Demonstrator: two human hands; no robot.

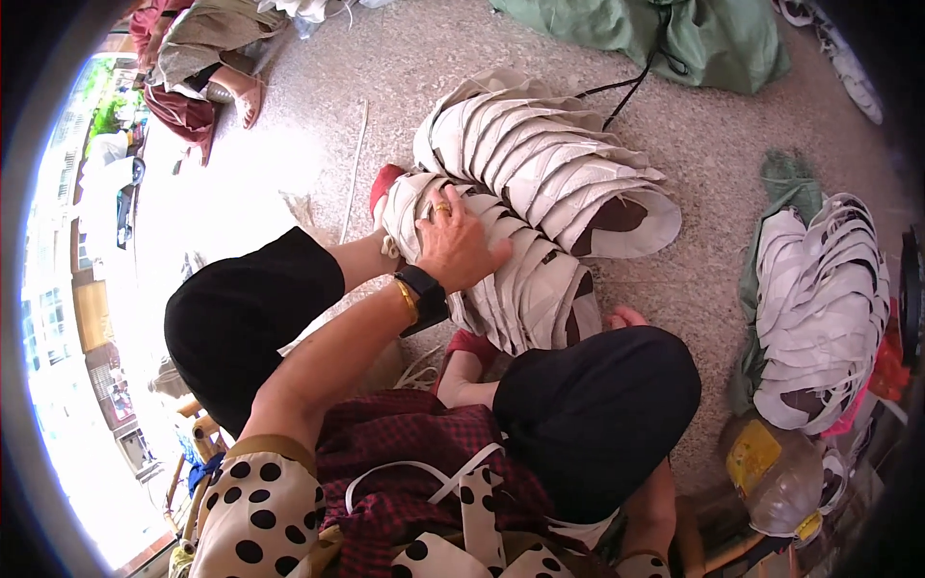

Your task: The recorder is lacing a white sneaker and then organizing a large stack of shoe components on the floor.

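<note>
**Uneven pressure could splay the nearer stack (525, 279)**

The left hand (453, 246) lies spread, unclenched, across the nearer stack, its pale layers nested, at the frame's centre. Pressing one end harder could make layers slide apart. The farther stack (540, 154), above and right, appears to touch it, so a sideways shove might disturb both. The right hand (626, 316) is mostly hidden by the knee (612, 409); its grip I cannot tell.
</note>
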